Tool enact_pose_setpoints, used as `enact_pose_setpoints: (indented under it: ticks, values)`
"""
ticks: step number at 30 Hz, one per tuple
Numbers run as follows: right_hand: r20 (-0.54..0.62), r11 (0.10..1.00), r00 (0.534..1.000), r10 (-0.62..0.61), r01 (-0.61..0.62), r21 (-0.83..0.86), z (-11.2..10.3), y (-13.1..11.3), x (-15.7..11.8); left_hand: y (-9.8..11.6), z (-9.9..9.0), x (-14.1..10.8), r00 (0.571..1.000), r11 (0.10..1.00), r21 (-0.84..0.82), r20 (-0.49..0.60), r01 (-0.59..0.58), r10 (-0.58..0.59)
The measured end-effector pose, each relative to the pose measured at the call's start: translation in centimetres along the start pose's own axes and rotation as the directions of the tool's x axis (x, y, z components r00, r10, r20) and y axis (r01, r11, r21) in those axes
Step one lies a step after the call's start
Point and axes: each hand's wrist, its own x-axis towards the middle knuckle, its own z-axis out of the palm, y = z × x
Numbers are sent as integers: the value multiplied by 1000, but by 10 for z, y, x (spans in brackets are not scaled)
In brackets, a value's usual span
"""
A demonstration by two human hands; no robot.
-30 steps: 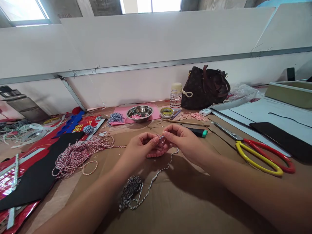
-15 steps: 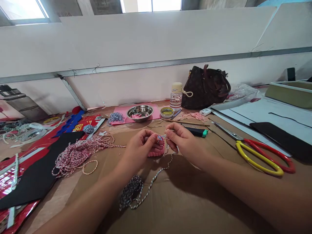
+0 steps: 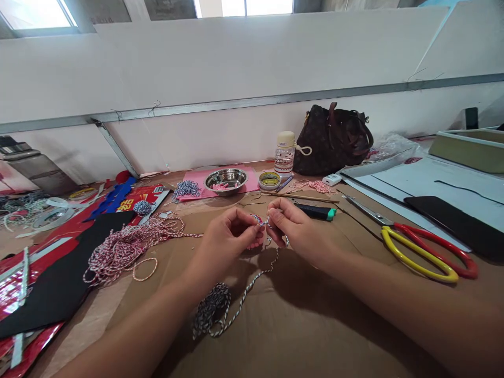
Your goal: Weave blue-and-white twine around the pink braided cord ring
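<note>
My left hand point(image 3: 228, 233) and my right hand point(image 3: 295, 228) meet above a brown paper-covered table point(image 3: 315, 325). Between them, my left fingers pinch a small pink knitted or crocheted piece point(image 3: 255, 240), which they mostly hide. My right fingertips hold a black-and-white twine point(image 3: 268, 262) close to that piece. The twine runs down from my hands to a loose black-and-white bundle point(image 3: 211, 310) near the table's front. A heap of red-and-white twine point(image 3: 126, 249) lies left of my left hand, and one strand reaches towards it.
Behind my hands stand a steel bowl point(image 3: 226, 181) on a pink mat point(image 3: 189, 181), a tape roll point(image 3: 269, 180), a bottle point(image 3: 284, 154) and a brown handbag point(image 3: 333, 140). Red-and-yellow-handled scissors point(image 3: 425, 252) lie right; red foil and black sheets point(image 3: 59, 262) lie left.
My hands have moved apart a little from their earlier contact. The pink piece has shifted behind my left hand, and the twine near my right fingers has tightened upward.
</note>
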Motion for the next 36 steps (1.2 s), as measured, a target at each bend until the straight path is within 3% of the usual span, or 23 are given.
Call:
enact_pose_setpoints:
  ticks: [6, 13, 16, 20, 24, 28, 32, 36]
  values:
    - [22, 998, 999, -41, 42, -50, 1, 0, -2, 8, 0, -3, 1000, 996, 85, -4, 0, 1]
    - [43, 996, 997, -59, 62, -69, 2, -2, -4, 17, 0, -6, 996, 984, 165, -42, -73, 82]
    - [26, 985, 996, -89, 92, -146, 2, -3, -5, 16, 1, -5, 1000, 995, 102, -27, 5, -3]
    - [13, 950, 986, -163, 161, -267, 4, -7, -8, 9, -1, -2, 984, 987, -48, 90, 156, -152]
    - [22, 962, 986, -168, 169, -214, 6, -8, -10, 7, -2, -1, 973, 977, -83, 139, 199, -186]
    - [18, 992, 994, -108, 109, -58, 5, -4, -6, 8, -2, -1, 987, 990, -31, 93, 134, -131]
    - [-59, 979, 995, -82, 69, -189, 3, -6, -3, 10, -3, -1, 1000, 998, 65, 16, -13, 12]
    - [-101, 966, 991, -90, 62, -252, 2, -12, -3, 11, -5, -2, 998, 992, 105, 18, -65, 63]
